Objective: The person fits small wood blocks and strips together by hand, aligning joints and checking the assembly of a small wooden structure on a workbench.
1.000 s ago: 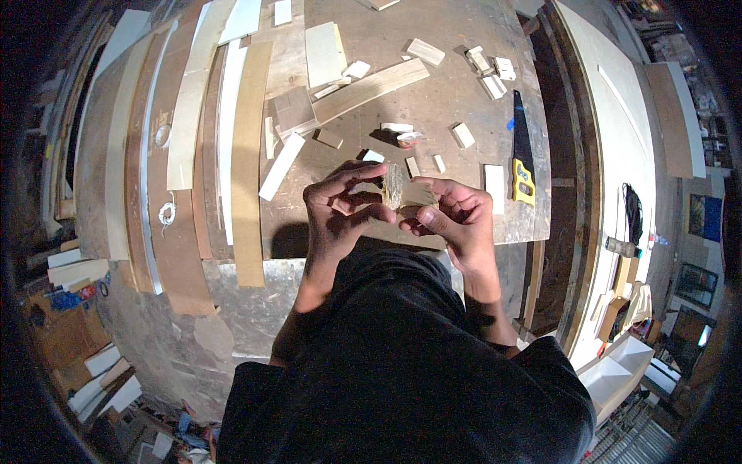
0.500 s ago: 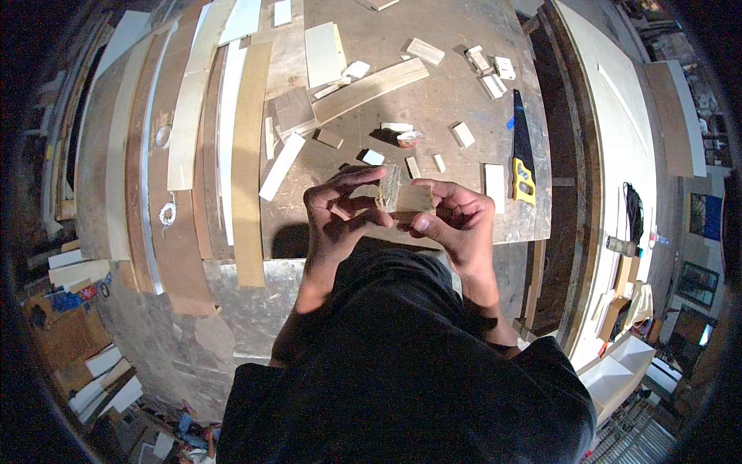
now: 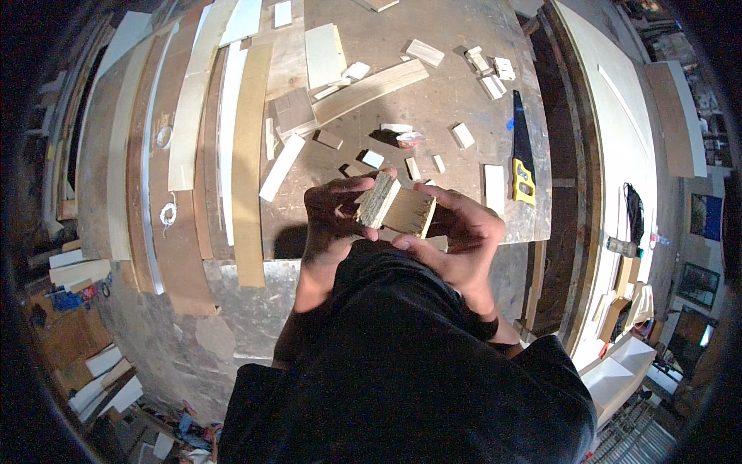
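Close above the table's near edge, my left hand point(image 3: 328, 216) grips a small wood block point(image 3: 377, 199) with a rough, pale, splintery face. Between the thumb and fingers of my right hand point(image 3: 470, 238) is a browner wood block point(image 3: 410, 210) with a ragged end. The two blocks touch at an angle; whether they are fastened together, I cannot tell. Just beyond my hands lie small wood offcuts, among them a white-topped block point(image 3: 372, 158), a short block point(image 3: 413, 168) and a brown block point(image 3: 328, 138).
A handsaw point(image 3: 523, 178) with a yellow handle lies at the table's right side, beside a pale flat board point(image 3: 494, 188). Long planks point(image 3: 251, 170) cover the left side. A long wood strip point(image 3: 371, 93) and several offcuts are spread farther back. A gap separates the table from a pale panel point(image 3: 610, 155).
The held blocks have been turned and tilted, so the rough face and ragged end show more. My right hand has shifted slightly right and nearer to me.
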Motion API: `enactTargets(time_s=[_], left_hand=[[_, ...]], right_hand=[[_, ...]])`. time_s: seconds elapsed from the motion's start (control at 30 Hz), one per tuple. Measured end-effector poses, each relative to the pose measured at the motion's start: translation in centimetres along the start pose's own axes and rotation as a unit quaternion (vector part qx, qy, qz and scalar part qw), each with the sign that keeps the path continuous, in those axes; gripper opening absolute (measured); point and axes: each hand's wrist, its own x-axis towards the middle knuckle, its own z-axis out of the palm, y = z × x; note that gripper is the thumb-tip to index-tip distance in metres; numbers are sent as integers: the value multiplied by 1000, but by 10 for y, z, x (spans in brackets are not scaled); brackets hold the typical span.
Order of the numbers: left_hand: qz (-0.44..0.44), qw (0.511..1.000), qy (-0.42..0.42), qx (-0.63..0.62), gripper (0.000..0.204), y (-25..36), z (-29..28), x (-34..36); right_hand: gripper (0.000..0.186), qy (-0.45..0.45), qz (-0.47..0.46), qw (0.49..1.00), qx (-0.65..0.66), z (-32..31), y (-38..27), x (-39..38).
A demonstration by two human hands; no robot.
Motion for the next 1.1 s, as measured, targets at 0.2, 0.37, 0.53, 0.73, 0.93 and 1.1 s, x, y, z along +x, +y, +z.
enactTargets(time_s=[0.2, 0.37, 0.53, 0.73, 0.93, 1.1], left_hand=[[-31, 998, 38, 31, 73, 3, 5, -3], [-21, 997, 59, 42, 67, 1, 6, -5], [-45, 990, 129, 28, 60, 7, 21, -7], [-130, 979, 139, 70, 51, 5, 18, -7], [-118, 967, 171, 148, 36, -2, 18, -10], [-122, 971, 116, 170, 29, 12, 33, -5]], right_hand=[[56, -1, 26, 1000, 11, -1, -4, 1], [57, -30, 73, 997, 3, -5, -8, 1], [52, -3, 71, 995, 65, -3, -2, 2], [49, -3, 83, 994, 71, -4, 7, 3], [40, 11, 127, 983, 133, -8, 17, 3], [31, 50, 158, 968, 190, -9, 29, 4]])
